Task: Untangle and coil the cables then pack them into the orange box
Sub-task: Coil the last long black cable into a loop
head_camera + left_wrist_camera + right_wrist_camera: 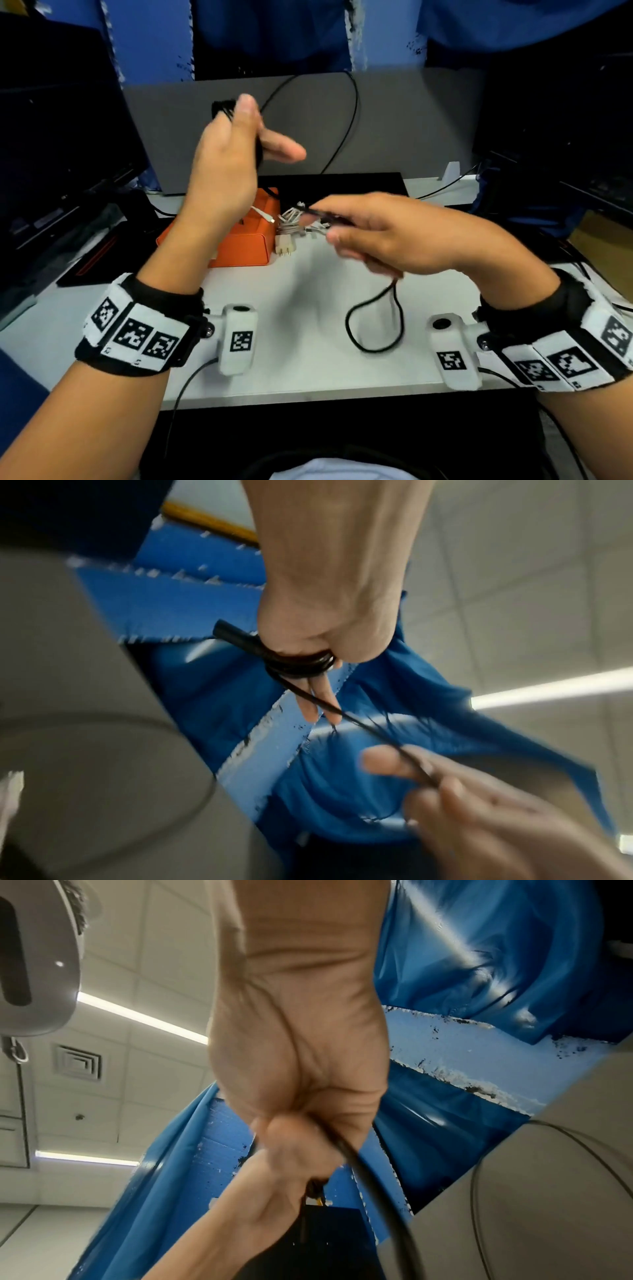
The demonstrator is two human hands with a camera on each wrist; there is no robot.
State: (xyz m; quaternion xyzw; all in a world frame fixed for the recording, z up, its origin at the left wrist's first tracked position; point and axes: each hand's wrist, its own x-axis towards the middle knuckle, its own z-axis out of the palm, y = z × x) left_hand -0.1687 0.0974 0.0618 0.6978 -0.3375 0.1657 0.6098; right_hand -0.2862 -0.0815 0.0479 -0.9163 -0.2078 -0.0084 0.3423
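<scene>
My left hand (260, 137) is raised above the table with its fingers pointing up. The black cable (301, 665) is wound in several turns around those fingers, and the thumb clamps the coil. From the coil a taut strand runs down to my right hand (329, 222), which pinches it between thumb and fingers. Below the right hand, the rest of the black cable (348, 320) hangs in a loose loop over the white table. The orange box (246, 240) sits behind my left wrist, with a white connector lying on it. A white cable bundle (294, 222) with a plug lies just right of the box.
Dark monitors stand at the far left (51, 137) and far right (565, 120). A grey partition (411, 120) closes off the back, with a thin black wire draped across it. A black pad (342, 185) lies behind the box. The table's front edge (308, 397) is near my body.
</scene>
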